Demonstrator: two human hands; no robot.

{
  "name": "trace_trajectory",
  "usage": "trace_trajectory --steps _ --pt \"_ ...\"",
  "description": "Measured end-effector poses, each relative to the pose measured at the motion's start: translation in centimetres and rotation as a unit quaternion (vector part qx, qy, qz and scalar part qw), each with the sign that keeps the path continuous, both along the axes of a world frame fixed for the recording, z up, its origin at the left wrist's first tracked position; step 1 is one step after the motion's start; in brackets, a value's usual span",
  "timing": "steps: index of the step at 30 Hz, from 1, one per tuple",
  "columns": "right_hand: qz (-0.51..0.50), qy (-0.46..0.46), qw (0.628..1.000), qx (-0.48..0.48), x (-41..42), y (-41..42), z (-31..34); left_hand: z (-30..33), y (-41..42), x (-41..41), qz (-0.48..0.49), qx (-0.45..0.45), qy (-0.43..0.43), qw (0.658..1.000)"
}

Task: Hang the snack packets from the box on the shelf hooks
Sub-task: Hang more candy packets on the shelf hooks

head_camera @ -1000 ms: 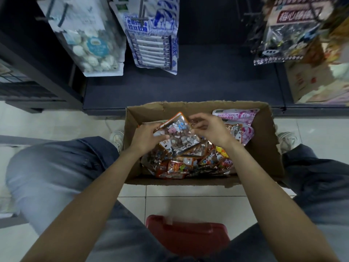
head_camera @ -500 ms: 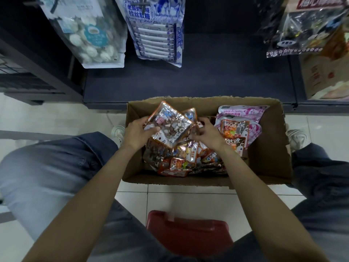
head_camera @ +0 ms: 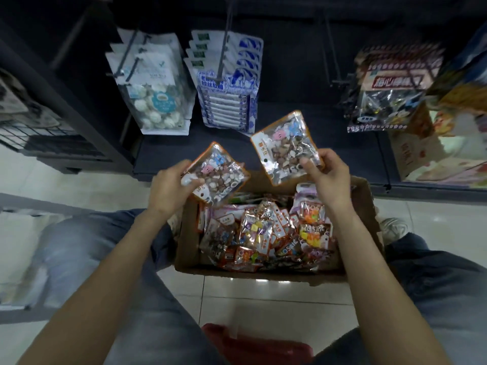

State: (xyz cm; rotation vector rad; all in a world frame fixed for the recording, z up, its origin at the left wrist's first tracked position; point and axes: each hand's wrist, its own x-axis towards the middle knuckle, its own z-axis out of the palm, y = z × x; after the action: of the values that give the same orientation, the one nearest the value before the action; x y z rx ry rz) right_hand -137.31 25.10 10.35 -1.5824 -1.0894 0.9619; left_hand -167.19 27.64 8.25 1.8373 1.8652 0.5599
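Note:
A cardboard box (head_camera: pixel 367 222) sits on the tiled floor between my knees, holding several shiny snack packets (head_camera: pixel 266 233). My left hand (head_camera: pixel 168 189) grips an orange-edged clear packet of small candies (head_camera: pixel 218 175) above the box's far left corner. My right hand (head_camera: pixel 328 177) pinches a second, similar packet (head_camera: pixel 283 146), raised higher in front of the dark shelf. A bare shelf hook (head_camera: pixel 330 54) juts out at the upper right of centre.
White packets (head_camera: pixel 155 85) and blue-and-white packets (head_camera: pixel 226 83) hang on hooks at the left and centre. Dark packets with red labels (head_camera: pixel 387 90) hang at the right. The dark shelf base (head_camera: pixel 290 122) lies behind the box. A red stool (head_camera: pixel 253 346) is below me.
Both hands have risen out of the box. The right hand, earlier down among the packets, now holds a second packet, and the two packets are spread apart. The view has tilted up toward the hooks.

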Motion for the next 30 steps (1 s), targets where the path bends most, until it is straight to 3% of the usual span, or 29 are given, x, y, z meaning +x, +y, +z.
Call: trace_trajectory --steps 5,7,12,15,19,21,23,26,30 --pt "0.049 -0.009 0.995 0.092 -0.5 0.8 8.6 7.3 1.7 0.2 -0.029 0.073 0.047 0.996" --pt "0.067 -0.014 0.99 0.121 -1.5 1.5 11.0 10.3 2.4 0.3 -0.033 0.11 -0.002 0.993" --pt "0.052 0.099 0.982 0.15 -5.8 4.1 14.8 17.1 4.1 0.6 -0.018 0.137 -0.218 0.966" --pt "0.038 0.073 0.983 0.161 -8.6 5.6 16.0 20.1 4.5 0.7 -0.017 0.151 -0.307 0.94" --pt "0.018 -0.047 0.987 0.156 -11.0 6.5 17.0 22.1 4.7 0.0 -0.01 0.168 -0.333 0.928" --pt "0.027 -0.087 0.985 0.146 -11.7 6.7 16.9 22.2 4.9 -0.8 -0.004 0.185 -0.281 0.942" --pt "0.054 -0.116 0.984 0.126 -12.1 6.9 16.4 22.0 5.4 -1.6 0.008 0.217 -0.163 0.962" --pt "0.101 -0.152 0.98 0.084 -12.1 8.2 16.6 22.4 6.2 -2.5 -0.003 0.248 -0.059 0.967" --pt "0.114 -0.164 0.963 0.182 -12.7 11.7 19.2 24.1 7.8 -3.1 -0.043 0.267 -0.008 0.963"
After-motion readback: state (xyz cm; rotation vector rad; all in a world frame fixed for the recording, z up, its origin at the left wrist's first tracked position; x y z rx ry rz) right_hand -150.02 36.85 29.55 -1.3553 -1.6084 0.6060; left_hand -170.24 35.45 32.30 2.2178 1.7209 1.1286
